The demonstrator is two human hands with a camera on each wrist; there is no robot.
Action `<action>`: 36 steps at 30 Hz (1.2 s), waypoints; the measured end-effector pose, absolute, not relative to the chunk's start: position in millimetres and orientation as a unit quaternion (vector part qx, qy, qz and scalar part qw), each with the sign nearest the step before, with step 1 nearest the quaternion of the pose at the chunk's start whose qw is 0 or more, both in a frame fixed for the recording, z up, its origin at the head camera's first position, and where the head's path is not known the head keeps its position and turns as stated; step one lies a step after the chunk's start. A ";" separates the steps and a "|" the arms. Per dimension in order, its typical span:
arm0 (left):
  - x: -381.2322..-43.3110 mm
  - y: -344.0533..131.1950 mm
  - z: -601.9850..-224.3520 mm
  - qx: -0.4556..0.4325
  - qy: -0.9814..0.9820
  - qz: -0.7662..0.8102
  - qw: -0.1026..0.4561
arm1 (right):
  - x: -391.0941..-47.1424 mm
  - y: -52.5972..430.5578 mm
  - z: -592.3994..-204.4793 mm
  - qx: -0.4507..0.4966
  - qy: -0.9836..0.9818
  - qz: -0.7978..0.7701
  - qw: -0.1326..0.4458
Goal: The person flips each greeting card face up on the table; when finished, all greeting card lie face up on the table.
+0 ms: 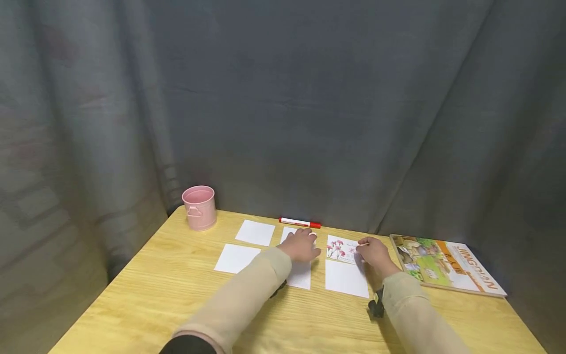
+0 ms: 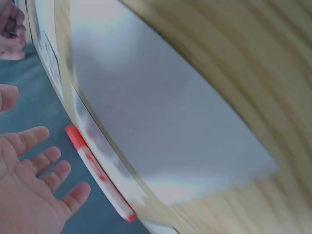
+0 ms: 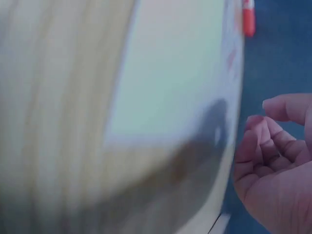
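My left hand (image 1: 302, 246) reaches over the middle column of white cards, covering part of the back card (image 1: 287, 232) and the front one (image 1: 300, 278). Its fingers are spread with nothing in them, as the left wrist view of the hand (image 2: 29, 180) shows. My right hand (image 1: 375, 254) is at the right edge of a card printed with pink flowers (image 1: 338, 250), fingertips overlapping that edge. In the right wrist view this hand (image 3: 278, 161) has loosely bent fingers, the thumb apart from them. A blank white card (image 1: 346, 279) lies directly in front of the flower card.
Two more white cards lie at the left, one behind (image 1: 255, 232) and one in front (image 1: 237, 258). A red-and-white marker (image 1: 297, 222) lies along the back edge. The pink bucket (image 1: 202, 214) stands at the back left corner, a picture book (image 1: 442, 263) at the right.
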State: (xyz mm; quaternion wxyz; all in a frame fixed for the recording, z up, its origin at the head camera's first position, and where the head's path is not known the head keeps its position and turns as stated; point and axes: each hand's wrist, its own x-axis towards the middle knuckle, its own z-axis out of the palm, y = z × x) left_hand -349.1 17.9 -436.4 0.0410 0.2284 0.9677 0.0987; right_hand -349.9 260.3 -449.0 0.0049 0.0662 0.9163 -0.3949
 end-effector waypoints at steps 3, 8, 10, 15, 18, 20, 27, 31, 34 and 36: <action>-353.4 -0.8 -435.6 0.223 0.967 0.112 0.048 | -351.1 242.8 -441.6 0.045 0.909 -0.414 0.022; -356.7 -22.9 -435.2 0.230 0.962 0.132 0.058 | -347.0 207.7 -424.7 0.015 0.860 -0.506 0.066; -358.7 -28.2 -436.9 0.237 0.960 0.138 0.056 | -345.9 196.0 -419.4 0.010 0.841 -0.535 0.077; -362.7 -34.7 -444.3 0.256 0.958 0.125 0.041 | -348.4 176.9 -417.2 0.000 0.827 -0.555 0.091; -360.7 -35.1 -446.5 0.279 0.954 0.096 0.047 | -351.0 171.3 -422.5 -0.004 0.830 -0.548 0.102; -357.6 -35.0 -446.8 0.288 0.953 0.079 0.055 | -352.4 167.7 -426.8 0.001 0.838 -0.535 0.110; -350.1 -35.5 -447.2 0.285 0.954 0.065 0.062 | -356.0 154.1 -439.1 0.033 0.832 -0.536 0.142; -352.3 -34.1 -448.2 0.284 0.955 0.064 0.059 | -356.2 150.3 -434.9 0.054 0.827 -0.542 0.141; -356.1 -33.9 -450.0 0.284 0.955 0.061 0.052 | -357.0 149.3 -432.1 0.078 0.811 -0.563 0.135; -358.4 -34.5 -451.7 0.288 0.954 0.065 0.049 | -357.4 149.0 -432.4 0.093 0.793 -0.589 0.128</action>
